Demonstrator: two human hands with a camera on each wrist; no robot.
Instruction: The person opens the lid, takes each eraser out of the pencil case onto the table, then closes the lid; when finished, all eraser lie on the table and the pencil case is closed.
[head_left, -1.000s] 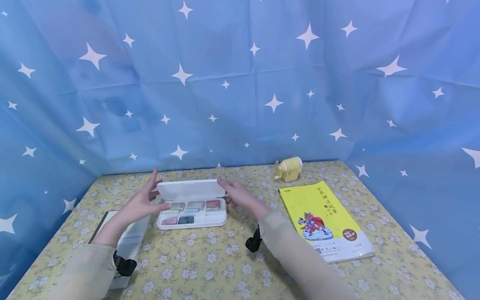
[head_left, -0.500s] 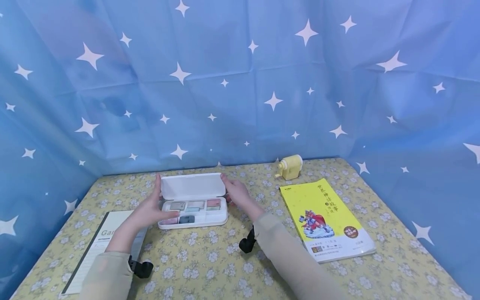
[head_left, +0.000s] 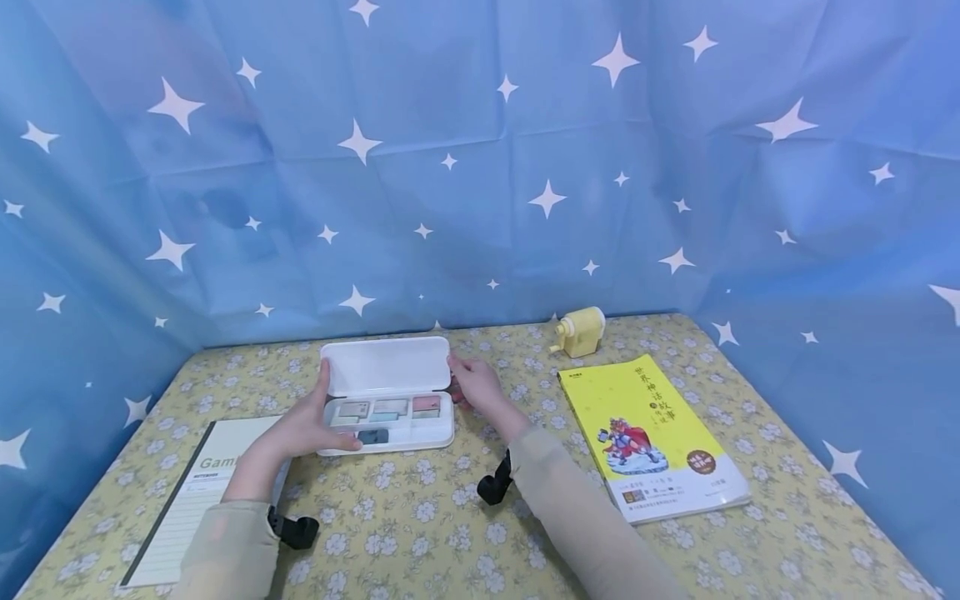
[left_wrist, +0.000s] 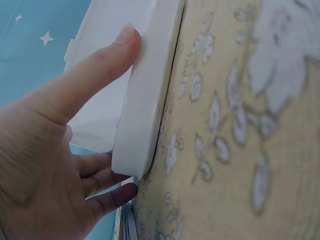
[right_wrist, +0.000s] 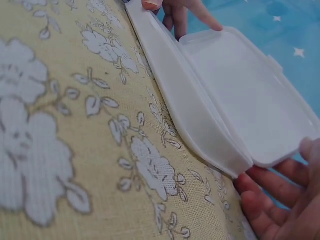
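A white pencil case (head_left: 424, 437) lies on the flowered cloth with its lid (head_left: 386, 367) raised and leaning back. Several small eraser-like blocks (head_left: 373, 437), grey, pink, dark and pale blue, sit in its compartments. My left hand (head_left: 302, 425) spans the case's left end: thumb on the front rim, fingers around the rear corner, with one at the lid's edge. On the other end, my right hand (right_wrist: 295, 200) holds the lid's right corner, its thumb on the edge and fingers curled by the hinge. The blocks are hidden in both wrist views.
Left of the case lies a notebook (head_left: 191, 500), partly under my left forearm. A yellow book (head_left: 637, 417) lies to the right, beside my right forearm. Behind it stands a yellow crank pencil sharpener (head_left: 581, 332). A blue star-patterned curtain (head_left: 480, 208) hangs behind the table.
The lid has swung further back and up. My left hand has moved right, from spread fingers beside the case to its left end. My right hand has stayed at the lid's right corner.
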